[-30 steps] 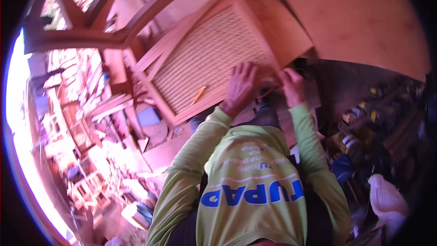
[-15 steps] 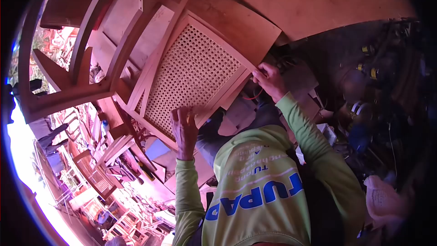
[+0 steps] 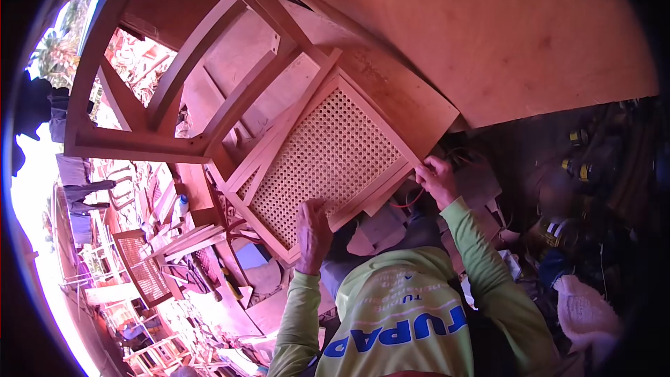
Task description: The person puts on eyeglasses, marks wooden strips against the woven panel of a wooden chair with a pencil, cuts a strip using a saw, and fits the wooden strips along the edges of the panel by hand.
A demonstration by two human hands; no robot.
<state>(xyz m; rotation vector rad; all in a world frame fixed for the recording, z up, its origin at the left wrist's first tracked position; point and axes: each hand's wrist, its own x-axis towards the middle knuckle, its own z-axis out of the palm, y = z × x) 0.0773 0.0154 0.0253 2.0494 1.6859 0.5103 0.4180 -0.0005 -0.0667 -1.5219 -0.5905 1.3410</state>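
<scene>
A wooden chair frame [image 3: 139, 148] lies tilted before me, with a woven cane seat panel [image 3: 328, 146] set in its wooden border. One narrow wooden strip [image 3: 289, 141] crosses the panel at a slant. Another wooden strip [image 3: 373, 194] runs along the seat edge closest to me. At the right corner of that edge, my right hand [image 3: 437, 181] pinches the strip's end. My left hand [image 3: 313, 236] reaches over the near edge onto the cane, its fingers bent together; what lies under the fingertips is hidden.
A large wooden board [image 3: 488, 35] spans the top right. Behind the chair, to the left, stand a second cane panel [image 3: 143, 265], a small bottle [image 3: 183, 204] and piles of wood pieces. Dark clutter with yellow-marked tools [image 3: 576, 169] and a pale cloth [image 3: 586, 314] lies at right.
The view has shifted, so the chair and both hands appear lower and further right. My left fingers, stretched over the cane before, are now more bent. My right hand stays at the seat corner.
</scene>
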